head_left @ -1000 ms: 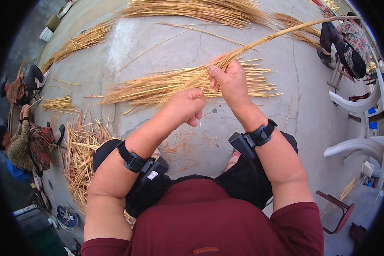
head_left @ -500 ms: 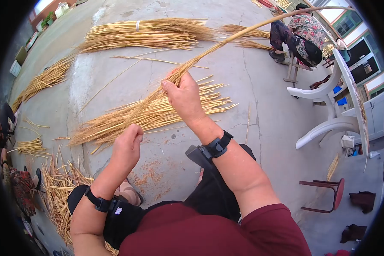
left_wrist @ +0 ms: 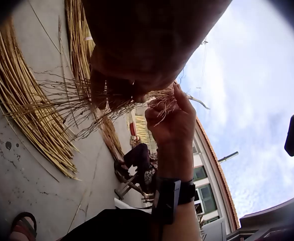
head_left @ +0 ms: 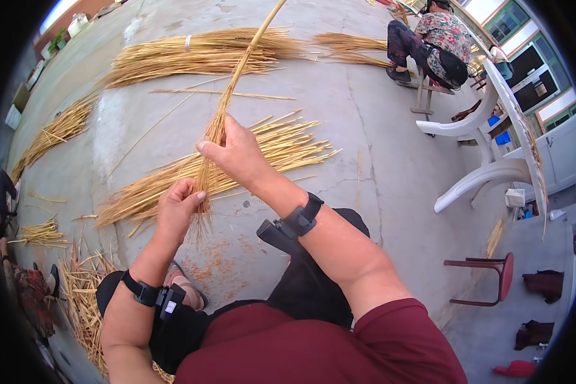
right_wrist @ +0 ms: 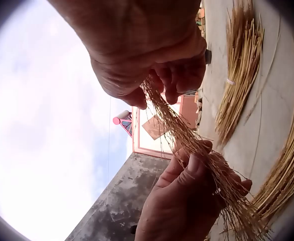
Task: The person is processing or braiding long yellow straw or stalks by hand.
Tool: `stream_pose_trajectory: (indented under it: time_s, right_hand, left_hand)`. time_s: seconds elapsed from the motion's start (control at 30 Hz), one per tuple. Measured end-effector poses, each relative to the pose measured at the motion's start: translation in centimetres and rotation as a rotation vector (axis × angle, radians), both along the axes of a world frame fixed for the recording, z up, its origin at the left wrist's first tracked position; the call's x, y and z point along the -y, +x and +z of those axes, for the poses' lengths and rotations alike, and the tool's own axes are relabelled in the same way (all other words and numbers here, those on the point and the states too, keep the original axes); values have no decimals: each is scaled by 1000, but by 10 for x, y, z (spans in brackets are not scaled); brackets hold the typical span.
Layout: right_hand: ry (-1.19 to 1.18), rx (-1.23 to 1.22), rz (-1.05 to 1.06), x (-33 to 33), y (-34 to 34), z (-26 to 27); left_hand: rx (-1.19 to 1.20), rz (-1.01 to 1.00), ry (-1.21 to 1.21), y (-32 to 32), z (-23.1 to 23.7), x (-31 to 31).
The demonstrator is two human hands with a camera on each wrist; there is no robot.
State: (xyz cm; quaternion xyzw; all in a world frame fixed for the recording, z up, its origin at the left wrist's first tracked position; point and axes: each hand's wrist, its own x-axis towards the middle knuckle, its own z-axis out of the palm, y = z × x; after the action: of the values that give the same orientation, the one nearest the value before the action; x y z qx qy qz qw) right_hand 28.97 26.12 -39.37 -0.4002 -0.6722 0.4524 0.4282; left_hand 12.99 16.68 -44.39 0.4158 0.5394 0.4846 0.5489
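A bunch of long dry stalks point(head_left: 237, 70) slants up and away from the hands, its brushy heads pointing down toward the body. My right hand point(head_left: 237, 152) grips it where the heads begin. Lower down, my left hand point(head_left: 179, 208) pinches the feathery tips between thumb and fingers. In the right wrist view the left hand point(right_wrist: 184, 193) holds the brushy end below the right hand point(right_wrist: 152, 65). A loose pile of stalks point(head_left: 281, 150) lies on the ground just beyond the hands.
A tied bundle point(head_left: 192, 56) lies farther off, with thinner bunches left and right. Broken stalks point(head_left: 86, 307) are heaped at the left. At the right are a white plastic chair point(head_left: 486, 179), a red stool point(head_left: 505, 277) and a seated person point(head_left: 441, 38).
My left hand has come up to the brushy tips and taken hold of them. The bunch has swung from pointing right to pointing nearly straight away. My right hand has moved slightly left and down.
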Motion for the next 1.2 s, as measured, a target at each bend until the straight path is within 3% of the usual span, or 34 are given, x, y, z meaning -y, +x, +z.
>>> stream_pose_trajectory:
  time_s: [0.1,0.2,0.3,0.53,0.63,0.73,0.83,0.87,0.97,1.03,1.1,1.17,1.2]
  right_hand:
    - [65,-54,77,4,11,9]
    - [70,-260,136,11,22,13]
    - [54,-271,293,22,43,22]
    - [125,-25,298,74,73,57]
    - [-55,-126,157,116,83,63]
    - [-84,-279,-98,154,99,49]
    - [-86,-479,-240,174,114,17]
    - [-96,-519,-247,180,117,8]
    - [-163,-638,-273,196,121,-2]
    - [-281,-721,-274,204,116,1]
    - [-326,-723,-252,210,112,0]
    - [-383,-745,-203,216,105,-4]
    - [-411,-756,-182,219,104,-6]
  left_hand:
    - [47,-25,-13,6,11,2]
    - [46,-80,-58,11,25,4]
    - [12,-165,-94,13,41,9]
    - [-190,-410,-116,5,57,45]
    - [-212,-124,82,14,68,67]
    - [-917,259,567,9,66,81]
    - [-582,343,499,17,72,110]
    - [-399,277,467,21,67,120]
    - [-131,-253,2,29,72,143]
    - [-180,-469,-197,49,80,147]
    - [-35,-386,-194,64,78,150]
    - [422,-264,-183,68,64,147]
    - [520,-199,-158,71,61,147]
